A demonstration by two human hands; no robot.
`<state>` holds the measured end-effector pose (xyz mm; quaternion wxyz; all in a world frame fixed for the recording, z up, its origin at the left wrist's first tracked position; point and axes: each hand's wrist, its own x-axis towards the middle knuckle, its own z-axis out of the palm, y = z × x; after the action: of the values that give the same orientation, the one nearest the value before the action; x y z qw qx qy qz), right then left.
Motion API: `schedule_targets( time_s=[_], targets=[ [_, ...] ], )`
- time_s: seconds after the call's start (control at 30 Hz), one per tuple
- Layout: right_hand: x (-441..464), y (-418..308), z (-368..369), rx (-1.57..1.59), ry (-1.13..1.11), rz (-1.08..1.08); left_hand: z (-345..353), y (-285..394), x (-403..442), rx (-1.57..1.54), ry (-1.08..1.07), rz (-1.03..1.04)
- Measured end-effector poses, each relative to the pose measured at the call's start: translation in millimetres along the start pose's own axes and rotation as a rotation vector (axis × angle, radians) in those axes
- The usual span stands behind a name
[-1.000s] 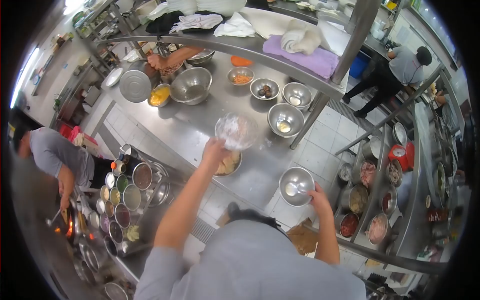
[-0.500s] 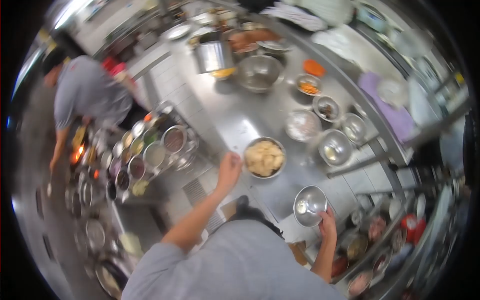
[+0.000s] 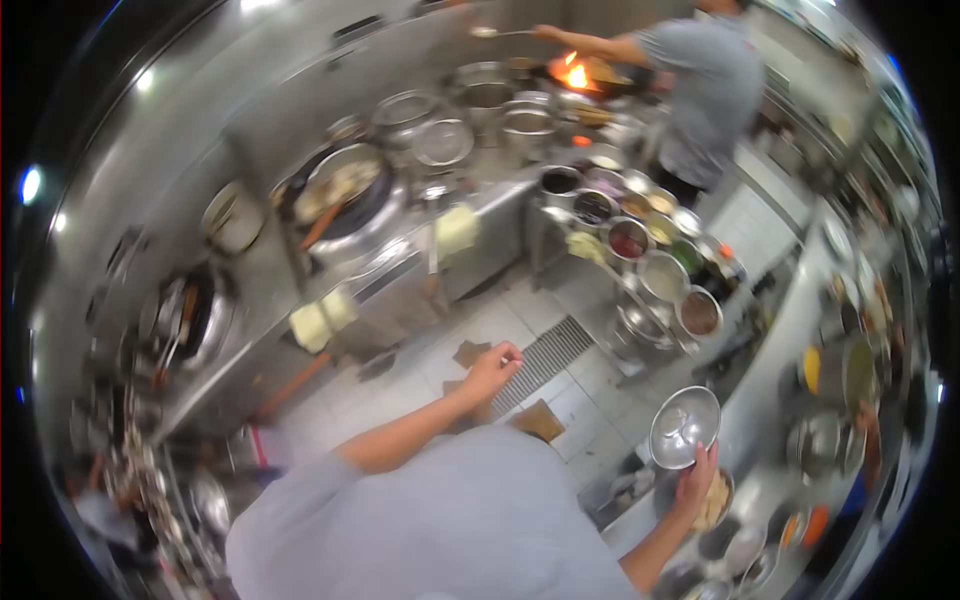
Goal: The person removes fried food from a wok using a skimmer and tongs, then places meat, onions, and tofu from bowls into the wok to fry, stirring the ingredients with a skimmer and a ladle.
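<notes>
My right hand [image 3: 697,474] grips the rim of a shiny metal bowl [image 3: 684,428], tilted so its inside shows. A small pale patch lies in the bowl; I cannot tell if it is contents or glare. Out over the floor, my left hand [image 3: 497,366] is curled with its fingertips together. Whatever it may pinch is too small to make out. Below and right of the held bowl, partly covered by my right hand, a bowl of pale chunks [image 3: 716,498] stands on the steel counter [image 3: 640,535].
A wok [image 3: 345,195] with food sits on the stove line ahead. Pots of sauces [image 3: 663,276] crowd a cart at right. Beyond them, a co-worker [image 3: 705,85] works beside an open flame [image 3: 576,76]. A floor drain [image 3: 545,365] and cardboard pieces [image 3: 540,421] lie below me.
My view has swung left from the counter to the stoves. The metal bowl stays in my right hand and has moved along with me. My left hand has left the bowl of chunks.
</notes>
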<state>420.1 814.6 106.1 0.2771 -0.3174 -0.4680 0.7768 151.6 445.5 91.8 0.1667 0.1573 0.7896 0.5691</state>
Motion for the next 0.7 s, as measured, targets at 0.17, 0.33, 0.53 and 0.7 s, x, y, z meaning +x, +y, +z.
schedule_targets(
  time_s=[0.17, 0.33, 0.53, 0.7],
  targets=[
    [36.4, 69.8, 133.7, -0.002, -0.173, 0.237, -93.2, -42.5, -16.1, -0.006, 0.195, -0.023],
    [12.6, 124.3, 284.7, -0.052, -0.317, 0.384, -255.4, -87.8, -4.4, -0.515, 0.278, -0.332],
    [-6.4, 147.8, 427.8, -0.099, -0.435, 0.445, -449.0, -116.0, 54.7, -1.154, 0.427, -0.265],
    [11.8, 180.8, 510.6, -0.184, -0.291, 0.228, -526.9, -81.3, 131.0, -1.422, 0.266, -0.238]
  ],
)
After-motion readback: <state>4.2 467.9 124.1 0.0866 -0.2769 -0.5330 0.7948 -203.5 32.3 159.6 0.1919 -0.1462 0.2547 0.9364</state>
